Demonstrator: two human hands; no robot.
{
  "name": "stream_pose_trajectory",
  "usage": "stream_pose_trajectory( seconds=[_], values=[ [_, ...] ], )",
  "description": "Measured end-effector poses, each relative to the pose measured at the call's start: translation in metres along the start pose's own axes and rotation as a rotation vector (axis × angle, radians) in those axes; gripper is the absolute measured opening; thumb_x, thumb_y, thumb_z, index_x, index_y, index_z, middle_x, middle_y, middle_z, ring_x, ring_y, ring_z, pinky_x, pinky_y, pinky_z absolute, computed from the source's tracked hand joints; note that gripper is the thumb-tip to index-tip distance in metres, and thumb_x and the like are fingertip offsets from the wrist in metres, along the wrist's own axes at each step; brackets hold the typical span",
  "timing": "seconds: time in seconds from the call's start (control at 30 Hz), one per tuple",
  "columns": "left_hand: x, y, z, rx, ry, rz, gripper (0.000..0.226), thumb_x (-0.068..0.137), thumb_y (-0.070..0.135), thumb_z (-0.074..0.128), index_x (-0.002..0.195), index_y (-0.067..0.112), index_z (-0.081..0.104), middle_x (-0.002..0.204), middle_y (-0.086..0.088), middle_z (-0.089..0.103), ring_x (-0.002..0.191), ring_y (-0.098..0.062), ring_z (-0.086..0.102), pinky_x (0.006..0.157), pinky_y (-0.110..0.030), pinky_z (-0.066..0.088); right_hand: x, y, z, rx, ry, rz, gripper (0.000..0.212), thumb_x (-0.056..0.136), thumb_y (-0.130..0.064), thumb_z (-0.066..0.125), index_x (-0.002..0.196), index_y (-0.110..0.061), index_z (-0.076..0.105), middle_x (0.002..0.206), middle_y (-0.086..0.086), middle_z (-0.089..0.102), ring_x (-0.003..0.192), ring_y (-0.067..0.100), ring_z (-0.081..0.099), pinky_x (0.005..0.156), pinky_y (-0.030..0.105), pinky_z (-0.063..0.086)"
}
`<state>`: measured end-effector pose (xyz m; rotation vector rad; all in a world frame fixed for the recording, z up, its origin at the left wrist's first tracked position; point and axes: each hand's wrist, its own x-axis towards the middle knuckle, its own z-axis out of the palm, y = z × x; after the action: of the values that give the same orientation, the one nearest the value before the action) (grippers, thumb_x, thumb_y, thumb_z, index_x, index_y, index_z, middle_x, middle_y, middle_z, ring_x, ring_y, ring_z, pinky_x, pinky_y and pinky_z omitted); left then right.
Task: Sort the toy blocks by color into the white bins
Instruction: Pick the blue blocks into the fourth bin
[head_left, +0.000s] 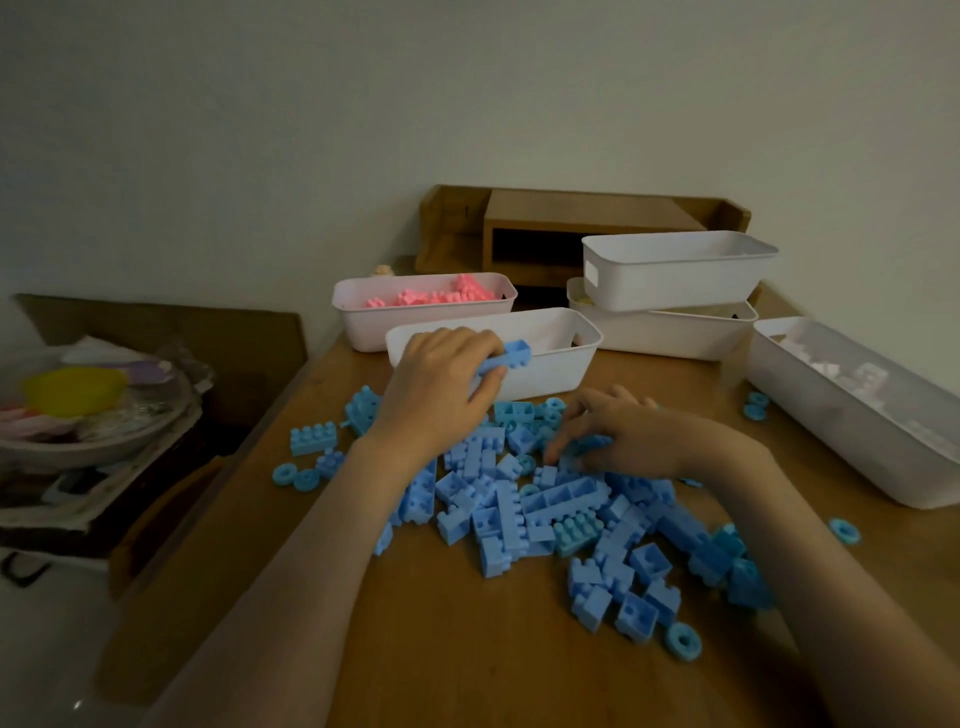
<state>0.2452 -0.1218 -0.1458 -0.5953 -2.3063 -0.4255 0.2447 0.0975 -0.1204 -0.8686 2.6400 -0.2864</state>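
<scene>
Left hand (441, 387): fingers and thumb curled round a long blue block (508, 355), which is held at the front rim of the nearest white bin (550, 369), its studded end jutting over the opening. Right hand (626, 439): lowered onto the pile of blue blocks (545, 512) with fingers bent downward and tips among the pieces; whether it actually has hold of one cannot be told. The pile lies loose on the wooden table (457, 665), directly in front of the nearest bin, with stray pieces to either side (blue rings (843, 531) lie scattered at the edges). Behind the nearest bin and touching it stands a pinkish bin (363, 322) holding pink blocks (441, 296). To the rear right, two white bins are stacked, the upper bin (675, 283) resting tilted on the lower bin (670, 335). Along the right edge of the table runs a long bin (831, 441) containing pale blocks (852, 374). A wooden desk shelf (545, 218) stands against the wall behind the bins. Off the table to the left, a round dish (104, 436) holds a yellow item (72, 389).
</scene>
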Motion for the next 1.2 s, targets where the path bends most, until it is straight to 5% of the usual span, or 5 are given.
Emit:
stream_pose_trajectory(
  seconds=[0.27, 0.57, 0.8, 0.93, 1.2],
  values=[
    [-0.002, -0.007, 0.001, 0.080, -0.124, -0.259, 0.027, 0.099, 0.031, 0.041, 0.121, 0.018, 0.051, 0.105, -0.008, 0.059, 0.081, -0.031, 0.058, 0.064, -0.037, 0.045, 0.006, 0.009, 0.008, 0.050, 0.112, 0.002, 0.011, 0.087, -0.039, 0.060, 0.097, -0.042, 0.061, 0.111, -0.010, 0.039, 0.111, 0.013, 0.030, 0.100, 0.036, 0.025],
    [0.000, -0.001, -0.007, -0.127, -0.098, -0.359, 0.016, 0.095, 0.027, 0.050, 0.109, 0.020, 0.052, 0.103, -0.003, 0.063, 0.086, -0.026, 0.058, 0.076, -0.037, 0.047, 0.000, 0.001, 0.000, 0.411, 0.649, -0.030, 0.014, 0.092, -0.034, 0.054, 0.100, -0.024, 0.058, 0.075, -0.009, 0.064, 0.062, 0.003, 0.055, 0.054, 0.013, 0.042],
    [-0.004, -0.010, 0.007, 0.081, 0.009, -0.302, 0.021, 0.090, 0.028, 0.055, 0.109, 0.019, 0.058, 0.108, 0.001, 0.059, 0.105, -0.020, 0.053, 0.089, -0.028, 0.019, 0.018, -0.005, -0.008, 0.641, 0.803, -0.003, 0.016, 0.094, -0.027, 0.052, 0.108, -0.021, 0.057, 0.076, -0.002, 0.068, 0.060, 0.005, 0.057, 0.062, 0.023, 0.051],
    [0.000, -0.003, -0.003, -0.094, 0.020, -0.151, 0.012, 0.081, 0.025, 0.054, 0.089, 0.015, 0.055, 0.089, 0.002, 0.053, 0.083, -0.018, 0.052, 0.079, -0.031, 0.037, 0.035, -0.003, -0.006, 0.630, 0.832, 0.032, 0.021, 0.094, -0.027, 0.051, 0.114, -0.021, 0.053, 0.081, 0.001, 0.067, 0.072, 0.012, 0.058, 0.064, 0.024, 0.046],
    [-0.004, 0.008, -0.021, -0.273, -0.559, -0.156, 0.006, 0.082, 0.029, 0.065, 0.083, 0.030, 0.059, 0.075, 0.014, 0.061, 0.075, -0.005, 0.058, 0.075, -0.031, 0.048, 0.032, 0.000, 0.004, 0.402, 0.758, -0.053, 0.030, 0.092, -0.014, 0.053, 0.120, -0.023, 0.051, 0.083, -0.009, 0.056, 0.064, 0.002, 0.052, 0.058, 0.007, 0.041]
  ],
)
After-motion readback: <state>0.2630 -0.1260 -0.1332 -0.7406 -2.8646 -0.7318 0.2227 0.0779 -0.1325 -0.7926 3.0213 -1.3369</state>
